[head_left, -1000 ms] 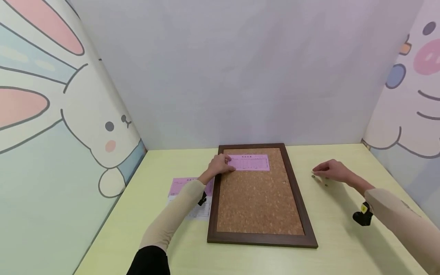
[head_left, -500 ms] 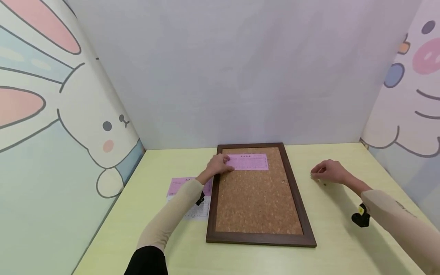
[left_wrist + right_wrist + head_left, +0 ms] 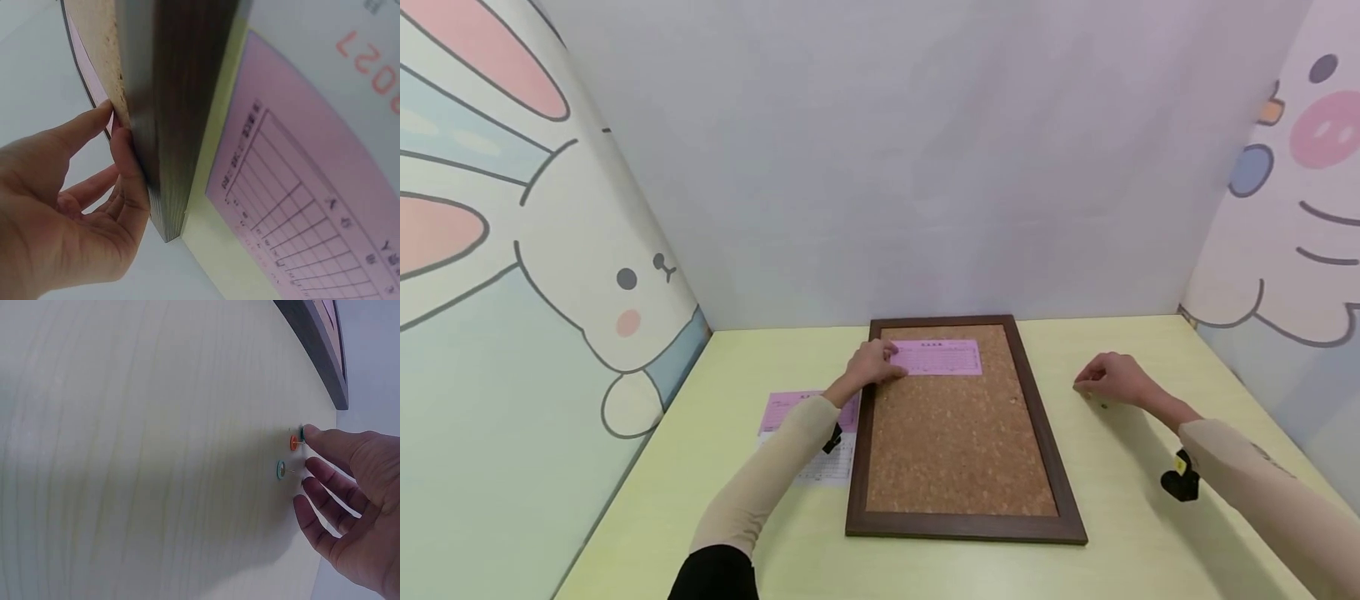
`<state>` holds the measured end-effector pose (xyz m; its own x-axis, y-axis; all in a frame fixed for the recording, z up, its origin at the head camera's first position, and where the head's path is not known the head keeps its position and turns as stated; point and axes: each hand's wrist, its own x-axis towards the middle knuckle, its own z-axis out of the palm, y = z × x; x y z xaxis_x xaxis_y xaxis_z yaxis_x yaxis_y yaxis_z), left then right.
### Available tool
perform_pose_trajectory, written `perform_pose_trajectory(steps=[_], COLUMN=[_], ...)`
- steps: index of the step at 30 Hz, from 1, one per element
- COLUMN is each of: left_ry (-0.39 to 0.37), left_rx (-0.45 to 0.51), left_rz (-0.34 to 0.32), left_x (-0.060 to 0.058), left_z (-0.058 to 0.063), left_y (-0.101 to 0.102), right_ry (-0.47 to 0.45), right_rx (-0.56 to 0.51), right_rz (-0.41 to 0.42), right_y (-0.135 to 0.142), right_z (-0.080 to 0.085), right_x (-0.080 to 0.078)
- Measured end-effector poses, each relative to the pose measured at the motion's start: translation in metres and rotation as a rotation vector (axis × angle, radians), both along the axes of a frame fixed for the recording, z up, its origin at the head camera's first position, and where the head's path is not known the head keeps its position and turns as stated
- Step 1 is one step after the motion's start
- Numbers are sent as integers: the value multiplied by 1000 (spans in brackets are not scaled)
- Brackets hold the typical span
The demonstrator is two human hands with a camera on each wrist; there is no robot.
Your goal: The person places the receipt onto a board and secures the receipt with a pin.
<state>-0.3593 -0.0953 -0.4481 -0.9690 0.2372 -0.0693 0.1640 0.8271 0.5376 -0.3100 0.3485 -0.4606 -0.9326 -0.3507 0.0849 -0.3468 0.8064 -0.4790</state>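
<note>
A pink printed slip (image 3: 936, 357) lies near the top of a cork board (image 3: 958, 450) with a dark brown wooden frame. My left hand (image 3: 871, 365) reaches over the frame's left side and pinches the slip's left edge between thumb and fingertips. To the right of the board, my right hand (image 3: 1112, 377) is low over the table. Its thumb is against a green thumbtack (image 3: 303, 432), pinching it with the index finger, which is hidden behind the thumb. Close by, an orange thumbtack (image 3: 294, 443) and a teal thumbtack (image 3: 281, 469) lie with their pins pointing up.
More printed paper, pink over white (image 3: 786, 408), lies on the pale yellow table (image 3: 805, 567) left of the board, partly under my left forearm. A plain light wall (image 3: 887, 167) stands behind the table, with cartoon-printed walls at both sides.
My right fingertips have closed on the tack that lay beside them and shifted slightly. The left hand keeps its place on the slip; the head view has drifted a little.
</note>
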Motion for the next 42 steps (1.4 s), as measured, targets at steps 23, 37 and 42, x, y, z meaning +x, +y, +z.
perform_pose_trajectory(steps=[23,37,42], left_ry=[43,42,26], left_rx=[-6,-17,-21], left_rz=[-7,-4,12], left_x=[6,5,6], left_z=[5,4,4], left_y=[2,2,3], right_ry=[-29,-146,-243], right_rx=[-32,-171,-266], right_rz=[3,-86,-101], right_y=[-12,-19,-22], right_z=[9,9,11], right_x=[3,-3,-1])
